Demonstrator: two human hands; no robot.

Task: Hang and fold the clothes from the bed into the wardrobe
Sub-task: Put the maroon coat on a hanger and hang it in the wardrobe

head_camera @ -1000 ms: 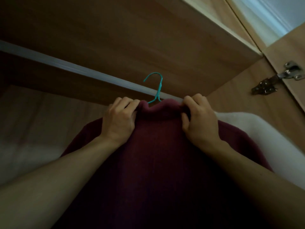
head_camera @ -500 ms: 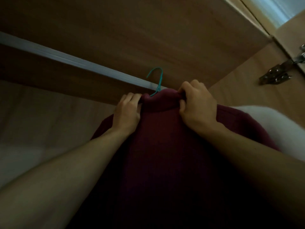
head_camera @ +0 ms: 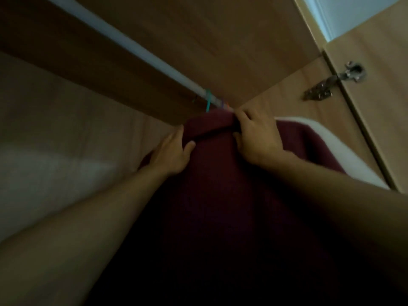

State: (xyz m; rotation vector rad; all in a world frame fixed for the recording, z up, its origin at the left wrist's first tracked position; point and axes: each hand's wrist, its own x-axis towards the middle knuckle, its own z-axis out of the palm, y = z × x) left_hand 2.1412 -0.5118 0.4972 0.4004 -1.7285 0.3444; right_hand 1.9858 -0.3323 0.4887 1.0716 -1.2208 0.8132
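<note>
**Maroon garment on the rail, collar under adjustment**

Observed from the left: a pale metal wardrobe rail (head_camera: 132, 48) runs diagonally under the wooden top panel of the wardrobe. The slim teal plastic hanger hook (head_camera: 208, 100) sits over the rail near its right end, with one or two other coloured hooks just beside it, too blurred to identify.

The left hand (head_camera: 174, 151) lies against the left edge of the neck of the dark maroon knit garment (head_camera: 220, 184). Its fingers are nearly straight along the edge, thumb laid on the front face. It appears to press and steady, not clamp.

The maroon knit garment hangs below the teal hook, inside the wardrobe, its folded collar uppermost and its body dropping toward the camera into shadow.

The right hand (head_camera: 256, 134) is curled on the right side of the collar, fingers tucked over the fold and gripping it.

Just beyond, a white garment (head_camera: 331, 151) hangs touching the maroon one. Further right are a metal door hinge (head_camera: 335, 82) and the open wooden wardrobe door (head_camera: 375, 120).

Assessment: this item looks hung, with only collar tidying and release outstanding. The bed is out of view, so the remaining clothes cannot be counted.
</note>
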